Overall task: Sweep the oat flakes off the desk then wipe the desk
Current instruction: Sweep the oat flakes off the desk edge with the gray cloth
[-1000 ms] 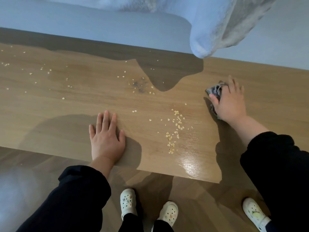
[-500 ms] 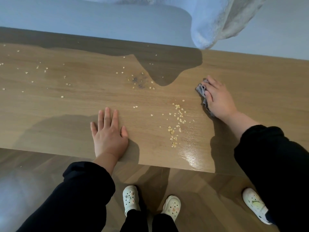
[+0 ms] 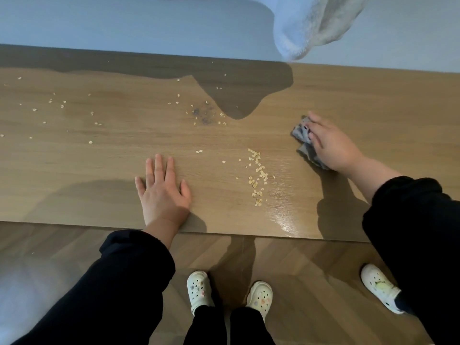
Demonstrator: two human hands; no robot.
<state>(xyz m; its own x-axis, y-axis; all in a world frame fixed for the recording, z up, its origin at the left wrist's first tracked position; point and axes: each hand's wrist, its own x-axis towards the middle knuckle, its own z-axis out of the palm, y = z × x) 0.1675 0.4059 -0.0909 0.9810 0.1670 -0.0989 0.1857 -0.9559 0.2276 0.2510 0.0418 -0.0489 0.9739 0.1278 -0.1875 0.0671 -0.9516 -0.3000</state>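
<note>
now, right hand (image 3: 333, 145): curling its fingers over the bunched cloth (image 3: 302, 135) and pressing it to the desk (image 3: 373, 100), likely readying a push.
left hand (image 3: 161, 192): lying flat with fingers spread, probably bracing the lean.
oats (image 3: 257, 175): lying in a loose line between the hands, with more lying scattered leftward.
</note>
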